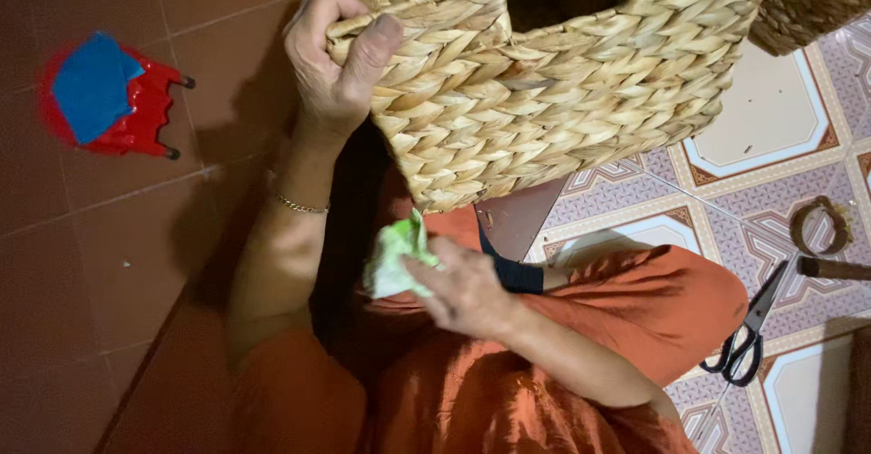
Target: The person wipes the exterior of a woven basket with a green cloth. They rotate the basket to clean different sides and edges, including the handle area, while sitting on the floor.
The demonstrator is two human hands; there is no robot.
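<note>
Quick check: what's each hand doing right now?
Left hand: closed on the woven basket rim.
Right hand: closed on a crumpled green-white cloth.

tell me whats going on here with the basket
A seated person in orange clothes holds up a woven basket, gripping its rim with the left hand. The right hand holds a crumpled green and white cloth just under the basket's lower corner. Black scissors lie on the patterned tile floor beside them, and a red plastic stool stands off to the other side.
</note>
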